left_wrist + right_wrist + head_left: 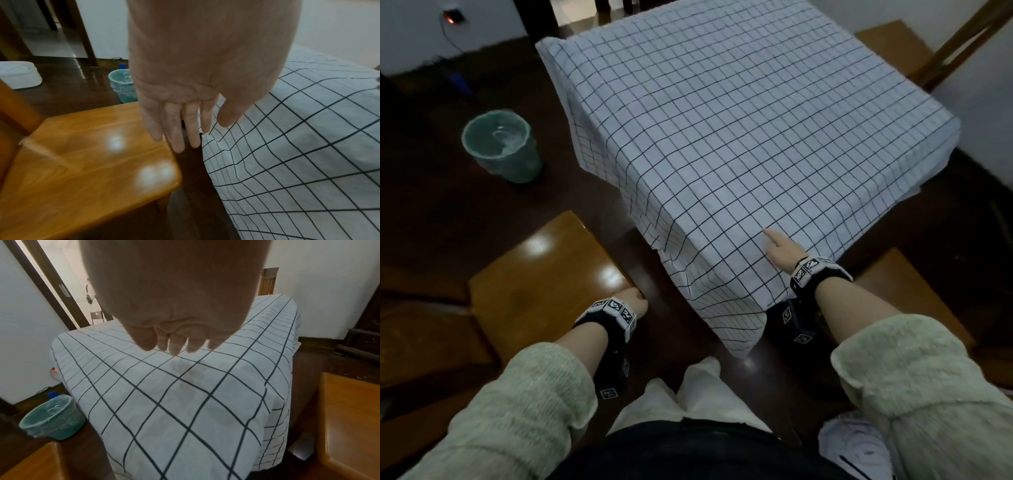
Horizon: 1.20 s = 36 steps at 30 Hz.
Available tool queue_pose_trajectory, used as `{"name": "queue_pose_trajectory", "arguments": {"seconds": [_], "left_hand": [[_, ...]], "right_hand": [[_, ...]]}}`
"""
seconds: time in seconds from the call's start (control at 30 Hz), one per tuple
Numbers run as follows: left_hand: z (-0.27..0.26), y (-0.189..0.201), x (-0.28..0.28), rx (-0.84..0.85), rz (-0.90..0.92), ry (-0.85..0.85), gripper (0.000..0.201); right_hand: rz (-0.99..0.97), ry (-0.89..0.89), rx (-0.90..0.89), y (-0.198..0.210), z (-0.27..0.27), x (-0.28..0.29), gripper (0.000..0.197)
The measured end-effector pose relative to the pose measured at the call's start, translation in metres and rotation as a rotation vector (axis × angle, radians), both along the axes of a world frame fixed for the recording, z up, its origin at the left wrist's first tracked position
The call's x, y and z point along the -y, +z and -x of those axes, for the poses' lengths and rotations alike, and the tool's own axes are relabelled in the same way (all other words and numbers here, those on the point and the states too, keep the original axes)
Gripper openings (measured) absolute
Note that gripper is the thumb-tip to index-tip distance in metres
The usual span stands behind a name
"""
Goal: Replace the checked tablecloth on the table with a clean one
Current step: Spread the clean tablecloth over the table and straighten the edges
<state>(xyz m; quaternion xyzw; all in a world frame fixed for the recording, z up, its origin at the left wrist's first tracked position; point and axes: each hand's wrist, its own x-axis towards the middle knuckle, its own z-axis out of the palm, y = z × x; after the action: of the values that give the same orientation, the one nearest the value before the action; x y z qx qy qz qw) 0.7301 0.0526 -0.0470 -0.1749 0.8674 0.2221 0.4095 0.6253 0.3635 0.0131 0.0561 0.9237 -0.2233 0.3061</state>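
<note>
1. Since the white cotton tablecloth with the thin dark check (722,113) lies spread over the whole table, its edges hanging down every side I can see, I judge the job barely begun — nothing is lifted or gathered, and both stripping it and laying a clean cloth remain.
2. The room comes next in size: a dark glossy wooden floor (431,212), pale walls and a doorway beyond the far end of the table.
3. Honey-coloured wooden chairs stand near the table's near corner — one varnished seat (534,270) on my left, another (349,426) on my right.
4. A bundle of white fabric (856,445) sits at my right hip; I cannot tell whether it is the clean cloth.
5. A round green plastic waste bin with a clear liner (501,145) stands on the floor, left of the table.
6. My right hand (782,251) hovers over the near corner of the cloth, fingers extended and loosely together, gripping nothing.
7. My left hand (185,113) hangs between chair and cloth, fingers straight, empty.
</note>
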Motion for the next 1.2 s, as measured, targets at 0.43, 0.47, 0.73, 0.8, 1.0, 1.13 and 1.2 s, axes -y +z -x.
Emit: {"name": "queue_pose_trajectory", "arguments": {"seconds": [0.43,0.47,0.73,0.8,1.0,1.13,1.2], "left_hand": [[0.045,0.013,-0.122,-0.113,-0.119,-0.373,0.041],[0.044,0.013,-0.13,-0.123,-0.116,-0.415,0.041],[0.034,0.002,-0.165,-0.063,-0.109,-0.59,0.048],[0.031,-0.002,-0.169,-0.047,-0.112,-0.582,0.051],[0.027,-0.013,-0.156,-0.062,-0.125,-0.38,0.06],[0.025,-0.017,-0.124,-0.018,-0.13,-0.302,0.066],[0.025,-0.021,-0.109,0.018,-0.087,-0.294,0.063]], "right_hand": [[-0.092,-0.501,-0.008,0.001,-0.116,-0.102,0.053],[-0.08,-0.522,0.008,-0.002,-0.124,-0.105,0.054],[0.116,-0.567,0.097,-0.035,-0.157,-0.091,0.041],[0.187,-0.532,0.105,-0.045,-0.154,-0.08,0.041],[0.337,-0.51,0.205,-0.071,-0.138,-0.045,0.067],[0.241,-0.303,0.363,-0.082,-0.123,-0.029,0.071],[0.216,-0.221,0.445,-0.088,-0.119,-0.021,0.07]]}}
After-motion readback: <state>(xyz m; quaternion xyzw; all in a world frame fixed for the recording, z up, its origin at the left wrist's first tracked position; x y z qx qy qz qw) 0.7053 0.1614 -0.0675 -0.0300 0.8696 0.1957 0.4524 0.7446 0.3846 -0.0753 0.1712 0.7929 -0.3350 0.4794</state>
